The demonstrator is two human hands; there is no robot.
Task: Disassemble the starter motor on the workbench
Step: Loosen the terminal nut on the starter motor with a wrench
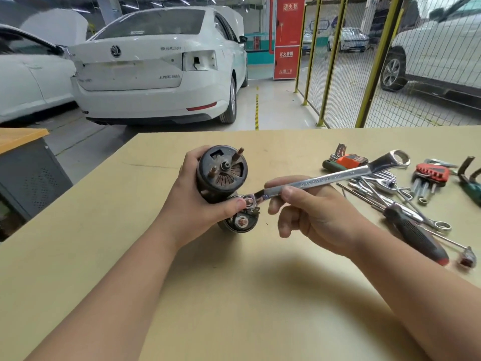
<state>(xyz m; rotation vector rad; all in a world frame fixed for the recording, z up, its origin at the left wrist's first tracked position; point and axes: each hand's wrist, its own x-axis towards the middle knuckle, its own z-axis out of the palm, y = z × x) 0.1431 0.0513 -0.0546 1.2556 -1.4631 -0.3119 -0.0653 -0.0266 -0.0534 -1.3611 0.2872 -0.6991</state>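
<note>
The starter motor is held above the workbench, its open end with copper commutator and studs facing me. My left hand grips its dark body, thumb lying near the solenoid terminal. The smaller solenoid sits below the motor body with a copper stud on its end. My right hand holds a chrome combination wrench, whose open jaw sits on the nut at the solenoid terminal. The wrench's ring end points up and to the right.
Tools lie at the right of the bench: a black-and-red screwdriver, hex key sets in red holders, a ratchet and loose wrenches, green-handled pliers. White cars stand beyond the bench's far edge, a yellow mesh fence at right.
</note>
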